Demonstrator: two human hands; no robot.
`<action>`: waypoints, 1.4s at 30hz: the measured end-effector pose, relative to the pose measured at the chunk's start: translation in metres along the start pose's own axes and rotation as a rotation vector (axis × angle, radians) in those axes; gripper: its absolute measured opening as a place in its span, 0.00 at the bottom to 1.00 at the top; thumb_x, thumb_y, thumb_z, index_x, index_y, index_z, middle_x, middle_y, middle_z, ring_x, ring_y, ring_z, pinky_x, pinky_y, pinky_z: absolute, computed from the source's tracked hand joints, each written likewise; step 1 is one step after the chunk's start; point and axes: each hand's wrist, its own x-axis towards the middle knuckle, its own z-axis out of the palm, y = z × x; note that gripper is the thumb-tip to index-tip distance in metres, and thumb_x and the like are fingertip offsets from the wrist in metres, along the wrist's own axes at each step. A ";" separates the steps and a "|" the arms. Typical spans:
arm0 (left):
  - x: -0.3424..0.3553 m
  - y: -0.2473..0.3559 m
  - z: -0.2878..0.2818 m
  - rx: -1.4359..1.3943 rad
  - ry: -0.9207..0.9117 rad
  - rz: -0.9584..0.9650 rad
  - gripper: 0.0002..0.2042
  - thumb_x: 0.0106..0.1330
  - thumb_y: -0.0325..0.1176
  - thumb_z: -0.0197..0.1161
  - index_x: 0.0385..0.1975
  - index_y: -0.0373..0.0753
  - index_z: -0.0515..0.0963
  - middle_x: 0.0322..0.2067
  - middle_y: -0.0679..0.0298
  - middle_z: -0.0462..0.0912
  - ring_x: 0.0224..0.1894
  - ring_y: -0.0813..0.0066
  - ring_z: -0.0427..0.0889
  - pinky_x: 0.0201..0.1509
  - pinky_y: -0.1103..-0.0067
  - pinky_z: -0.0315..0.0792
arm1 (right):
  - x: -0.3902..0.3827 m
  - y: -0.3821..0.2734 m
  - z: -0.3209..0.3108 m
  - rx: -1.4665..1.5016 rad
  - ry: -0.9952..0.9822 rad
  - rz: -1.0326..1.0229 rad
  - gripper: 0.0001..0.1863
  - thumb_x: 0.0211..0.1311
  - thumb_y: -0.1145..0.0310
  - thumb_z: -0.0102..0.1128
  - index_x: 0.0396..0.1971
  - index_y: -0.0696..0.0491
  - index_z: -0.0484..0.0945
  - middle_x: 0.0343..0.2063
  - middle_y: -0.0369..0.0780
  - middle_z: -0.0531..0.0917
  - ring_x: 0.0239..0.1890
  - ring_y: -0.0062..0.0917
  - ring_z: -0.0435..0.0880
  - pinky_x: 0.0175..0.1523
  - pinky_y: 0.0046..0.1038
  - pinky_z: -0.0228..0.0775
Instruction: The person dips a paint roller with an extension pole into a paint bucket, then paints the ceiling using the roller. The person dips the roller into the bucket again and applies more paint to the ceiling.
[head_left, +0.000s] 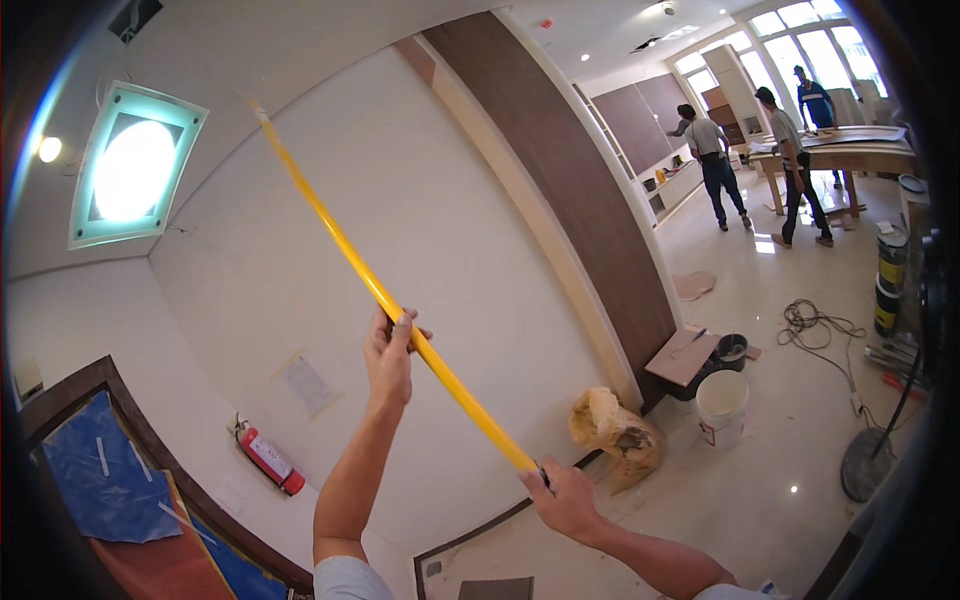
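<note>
Light-grey short sleeves (350, 578): at the lower edge, bare forearms reaching up and inward from them.
Bare right hand (565, 503): closed around the lower end of the long, slender, glossy yellow pole (370, 278).
Bare left hand (392, 362): wrapped around the same pole farther up, thumb lying along it.
Pole: slanting up to the left before the plain white wall (460, 230), its tip near the ceiling edge; whether it touches, I cannot tell.
Ceiling lamp: lit square glass panel (140, 165), left of the tip.
Wall, lower left: red cylindrical fire extinguisher (268, 460).
Floor, right: crumpled tan bag (610, 430), white plastic bucket (722, 400) beyond.
Background: several people, two near a wooden worktable (875, 162).
</note>
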 end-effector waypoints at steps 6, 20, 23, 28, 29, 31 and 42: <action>0.088 -0.035 -0.033 -0.033 0.013 -0.090 0.07 0.78 0.30 0.54 0.49 0.36 0.74 0.41 0.63 0.79 0.35 0.73 0.84 0.43 0.74 0.78 | 0.079 -0.001 0.038 -0.016 -0.009 0.002 0.20 0.73 0.56 0.62 0.28 0.57 0.74 0.14 0.46 0.75 0.18 0.45 0.76 0.27 0.43 0.65; 0.160 -0.059 -0.068 0.030 0.118 -0.141 0.08 0.79 0.30 0.51 0.48 0.35 0.76 0.39 0.63 0.80 0.36 0.72 0.84 0.43 0.73 0.78 | 0.151 -0.017 0.080 -0.040 0.011 -0.022 0.24 0.74 0.52 0.61 0.26 0.59 0.73 0.15 0.47 0.76 0.18 0.43 0.75 0.28 0.41 0.66; 0.145 -0.053 -0.070 0.024 0.123 -0.139 0.08 0.79 0.30 0.52 0.49 0.36 0.76 0.40 0.63 0.80 0.37 0.72 0.84 0.43 0.73 0.79 | 0.133 -0.013 0.078 -0.038 -0.006 -0.021 0.22 0.74 0.54 0.60 0.27 0.59 0.74 0.14 0.46 0.75 0.17 0.42 0.75 0.28 0.43 0.66; 0.064 -0.033 -0.048 0.062 0.044 -0.083 0.09 0.79 0.31 0.53 0.52 0.36 0.75 0.40 0.65 0.79 0.37 0.74 0.84 0.43 0.74 0.79 | 0.064 0.013 0.058 -0.009 0.002 -0.029 0.20 0.73 0.55 0.61 0.29 0.58 0.75 0.15 0.47 0.75 0.18 0.43 0.76 0.28 0.42 0.66; 0.046 -0.030 -0.043 0.056 0.038 -0.078 0.09 0.79 0.31 0.53 0.52 0.36 0.75 0.40 0.65 0.79 0.37 0.74 0.84 0.43 0.74 0.79 | 0.047 0.017 0.052 -0.004 -0.007 -0.018 0.20 0.73 0.56 0.62 0.29 0.58 0.75 0.15 0.46 0.75 0.18 0.43 0.76 0.28 0.41 0.66; 0.010 -0.021 -0.039 0.110 -0.052 -0.056 0.12 0.78 0.29 0.53 0.57 0.35 0.72 0.45 0.63 0.77 0.38 0.73 0.85 0.43 0.74 0.80 | 0.011 0.027 0.044 0.002 0.000 -0.018 0.19 0.73 0.56 0.62 0.29 0.58 0.76 0.15 0.46 0.75 0.18 0.41 0.76 0.27 0.40 0.66; -0.162 0.078 0.011 0.073 -0.283 -0.047 0.27 0.77 0.25 0.54 0.72 0.34 0.54 0.51 0.60 0.72 0.48 0.70 0.86 0.49 0.79 0.79 | -0.146 0.058 -0.014 0.058 0.001 -0.011 0.14 0.72 0.61 0.61 0.33 0.57 0.80 0.16 0.40 0.78 0.17 0.30 0.77 0.26 0.33 0.68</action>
